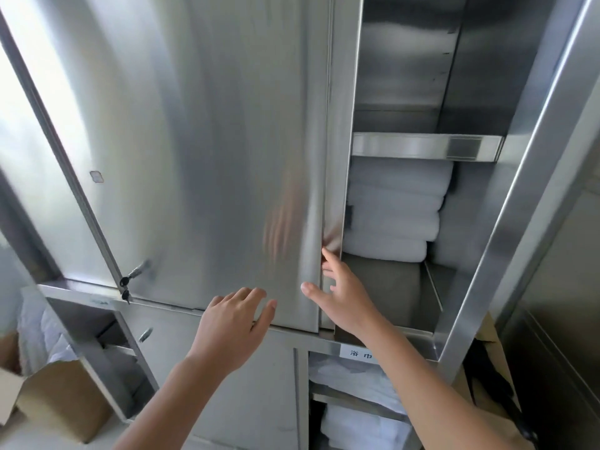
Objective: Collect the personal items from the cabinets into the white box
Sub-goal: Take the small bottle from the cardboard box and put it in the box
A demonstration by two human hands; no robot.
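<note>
- Cabinet [341, 92] of brushed steel fills the head view, with its right compartment standing open and its left one covered by a steel door [211, 151].
- In the open compartment, a stack of folded white towels [393, 209] lies on the floor of the lower bay, against its left wall, under a bare shelf [425, 146].
- The right hand [345, 297] reaches to the door's right edge near its lower corner; its fingers are spread and straight, with the tips touching that edge, the thumb over the door's face, and nothing clasped.
- The left hand [233, 323] hovers at the door's bottom edge, fingers loosely apart and holding nothing.
- A key [125, 281] sits in the lock at the door's lower left corner.
- Below, an open bay holds more white linen [354, 378] under a small label [360, 353].
- A cardboard box [61, 401] stands at lower left.
</note>
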